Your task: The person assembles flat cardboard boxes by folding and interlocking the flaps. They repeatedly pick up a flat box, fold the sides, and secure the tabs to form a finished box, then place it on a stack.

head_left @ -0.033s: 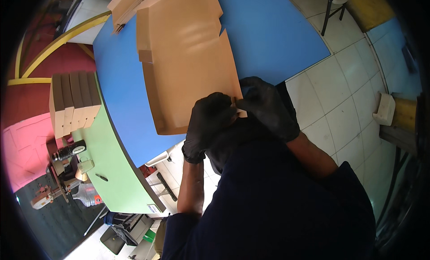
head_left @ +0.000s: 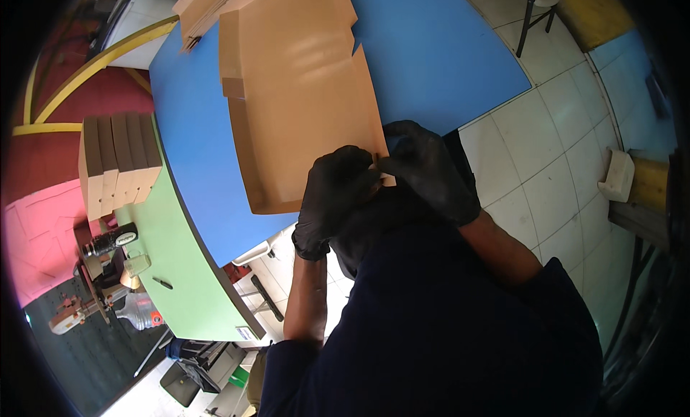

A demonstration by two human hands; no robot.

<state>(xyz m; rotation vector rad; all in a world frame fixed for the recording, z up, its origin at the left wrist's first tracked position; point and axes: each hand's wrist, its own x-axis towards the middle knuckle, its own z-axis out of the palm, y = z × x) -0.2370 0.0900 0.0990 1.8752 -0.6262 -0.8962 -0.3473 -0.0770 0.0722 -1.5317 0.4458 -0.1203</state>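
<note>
Head view: which step of the work is shown?

I judge it to be corner folding. My left hand [head_left: 338,180] and right hand [head_left: 424,165], both in black gloves, meet at the near right corner of the brown cardboard box [head_left: 309,79].

How are the hands set?

My left hand is curled, its back turned upward over the box's near wall; its fingertips are partly hidden, so I cannot tell whether they pinch the cardboard. My right hand has its thumb at the same corner and its forefinger arched beside the box's right wall; how firmly it grips, I cannot tell.

What would the next move call for?

In my judgement, steady pressure from both sides, so that the corner's small flap sits square without creasing the wall.

Where does the box lie relative to the hands?

It lies open on the blue table [head_left: 445,57], stretching forward from my hands, with only its near right corner touched. Flat cardboard [head_left: 205,11] lies beyond the box's far left end; well to the box's left, brown boxes [head_left: 118,165] stand in a row by the green table [head_left: 172,259].
</note>
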